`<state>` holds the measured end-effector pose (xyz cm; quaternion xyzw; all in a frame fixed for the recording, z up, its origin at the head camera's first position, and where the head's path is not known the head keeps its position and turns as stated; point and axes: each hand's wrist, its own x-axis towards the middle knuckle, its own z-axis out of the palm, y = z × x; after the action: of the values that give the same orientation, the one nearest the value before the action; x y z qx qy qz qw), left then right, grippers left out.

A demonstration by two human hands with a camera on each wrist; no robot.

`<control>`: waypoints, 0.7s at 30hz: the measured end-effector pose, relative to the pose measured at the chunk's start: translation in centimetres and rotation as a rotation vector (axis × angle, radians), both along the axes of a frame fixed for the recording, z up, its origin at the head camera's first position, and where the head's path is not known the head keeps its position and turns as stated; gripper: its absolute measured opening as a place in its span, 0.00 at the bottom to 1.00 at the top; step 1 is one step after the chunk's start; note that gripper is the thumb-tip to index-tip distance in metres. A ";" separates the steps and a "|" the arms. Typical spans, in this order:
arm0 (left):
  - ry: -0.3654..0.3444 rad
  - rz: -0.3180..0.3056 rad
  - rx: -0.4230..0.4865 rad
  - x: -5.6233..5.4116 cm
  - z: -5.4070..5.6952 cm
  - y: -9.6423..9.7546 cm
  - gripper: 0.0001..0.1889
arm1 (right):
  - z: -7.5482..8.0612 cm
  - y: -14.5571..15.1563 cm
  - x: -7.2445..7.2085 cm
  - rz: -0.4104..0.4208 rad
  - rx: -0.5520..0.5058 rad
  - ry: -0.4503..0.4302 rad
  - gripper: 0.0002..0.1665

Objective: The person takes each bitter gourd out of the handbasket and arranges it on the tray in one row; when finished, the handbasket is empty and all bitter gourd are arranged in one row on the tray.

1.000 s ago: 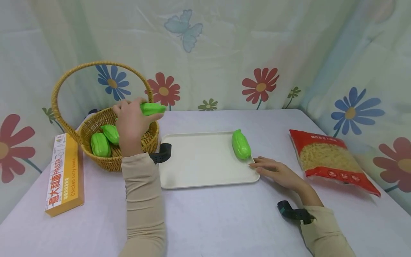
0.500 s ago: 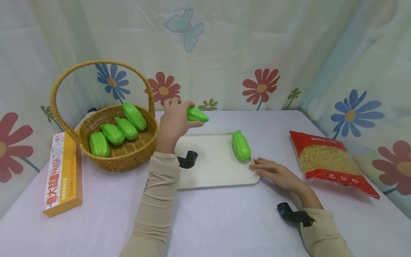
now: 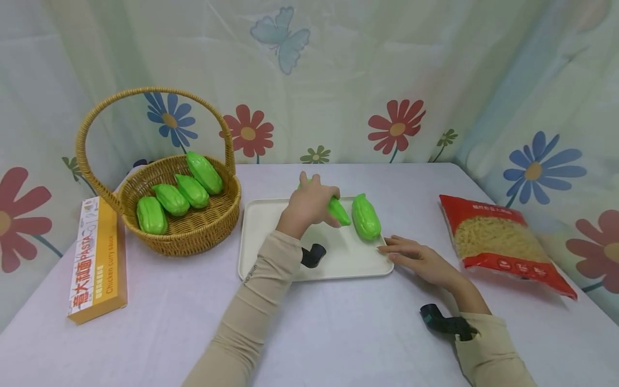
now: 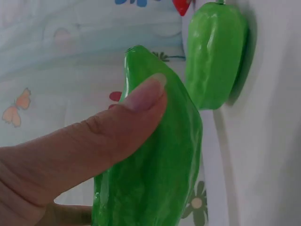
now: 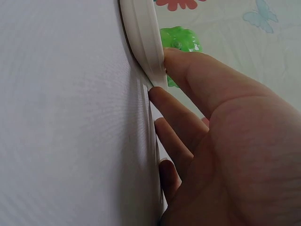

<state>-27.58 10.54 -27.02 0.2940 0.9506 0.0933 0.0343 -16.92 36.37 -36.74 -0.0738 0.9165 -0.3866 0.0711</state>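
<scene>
My left hand (image 3: 311,203) holds a green ribbed gourd (image 4: 150,174) over the tray, its thumb laid along the gourd's side and the far fingers mostly hidden. A second green ribbed gourd (image 3: 366,217) lies on the right side of the white tray (image 3: 258,236), just right of the held one. At the tray's right edge rests my right hand (image 3: 420,262), with its fingers fairly straight. In the right wrist view its thumb touches the tray's rim (image 5: 146,33), while the other fingertips sit low beside the tablecloth.
A wicker basket (image 3: 186,244) with a tall handle stands at the left, holding several green gourds (image 3: 171,200). A yellow pasta box (image 3: 99,260) lies in front of it. A red bag of pasta (image 3: 503,242) lies at the right. A flowered curtain (image 3: 319,80) hangs behind.
My left hand has carried the gourd from above the basket rightward and down to over the tray, beside the other gourd. The right hand has stayed at the tray's edge.
</scene>
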 end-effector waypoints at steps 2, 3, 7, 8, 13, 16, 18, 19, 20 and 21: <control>-0.019 -0.011 -0.041 0.1 -0.3 0.5 0.30 | 0.1 0.1 -0.1 0.009 -0.005 0.007 0.24; -0.026 -0.015 -0.064 0.1 -0.4 0.7 0.31 | 0.1 0.1 -0.1 0.014 -0.006 0.009 0.24; -0.045 -0.038 -0.128 0.2 -1.2 1.4 0.32 | 0.0 0.1 -0.1 0.013 -0.004 0.013 0.24; -0.051 -0.045 -0.140 0.2 -1.4 1.6 0.32 | -0.1 0.1 -0.1 0.012 -0.007 0.013 0.24; -0.086 -0.060 -0.179 0.4 -2.3 2.3 0.32 | -0.2 0.1 0.0 0.012 -0.010 0.016 0.23; -0.094 -0.059 -0.187 0.6 -2.7 2.5 0.32 | -0.2 0.0 0.1 0.010 -0.006 0.019 0.23; -0.094 -0.061 -0.189 0.6 -2.9 2.6 0.32 | -0.2 0.0 0.2 0.008 -0.009 0.022 0.24; -0.094 -0.061 -0.189 0.6 -2.9 2.7 0.32 | -0.2 0.1 0.2 0.007 -0.009 0.024 0.24; -0.094 -0.062 -0.188 0.6 -3.0 2.7 0.32 | -0.2 0.1 0.2 0.004 -0.008 0.026 0.24; -0.096 -0.064 -0.185 0.5 -3.0 2.8 0.32 | -0.2 0.1 0.1 0.003 -0.007 0.027 0.24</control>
<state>-27.04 13.29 -30.03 0.3151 0.9425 0.0178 0.1099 -16.78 36.45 -36.96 -0.0806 0.9159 -0.3887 0.0593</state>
